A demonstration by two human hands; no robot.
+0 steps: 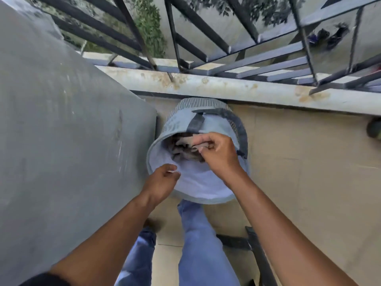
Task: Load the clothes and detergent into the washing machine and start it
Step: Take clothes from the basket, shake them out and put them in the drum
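Note:
A grey-blue fabric laundry basket (206,124) with dark handles stands on the tiled floor, tilted towards me, its pale lining showing. Brown and beige clothes (181,148) lie deep inside it. My right hand (216,153) reaches into the basket and pinches a piece of the clothes with curled fingers. My left hand (162,180) holds the near rim of the basket, pinching the pale lining. A large grey flat surface (61,120) fills the left side; it may be the washing machine's top, but I cannot tell.
A stained low parapet (247,89) with a black metal railing (226,48) runs behind the basket. My legs in blue jeans (198,244) stand below the basket. A dark bar (255,244) lies on the beige floor tiles at lower right.

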